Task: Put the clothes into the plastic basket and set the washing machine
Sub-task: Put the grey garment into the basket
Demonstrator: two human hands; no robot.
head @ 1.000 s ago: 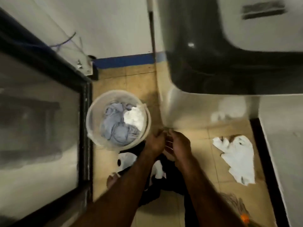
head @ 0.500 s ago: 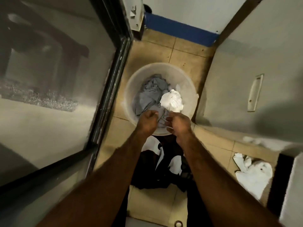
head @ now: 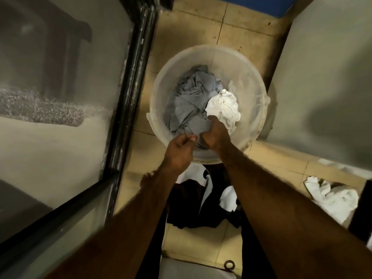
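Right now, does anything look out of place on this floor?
Yes. A white cloth lies crumpled on the tiles at right, and a black-and-white garment lies beside the plastic basket; both are outside it, while the right hand grips grey cloth inside.

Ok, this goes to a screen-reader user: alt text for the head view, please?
From above, a person's right hand grips grey clothes inside a translucent plastic basket on a tiled floor, the left hand curled at its near rim. A white garment lies beside them in the basket; a black-and-white garment and a white cloth lie on the floor.
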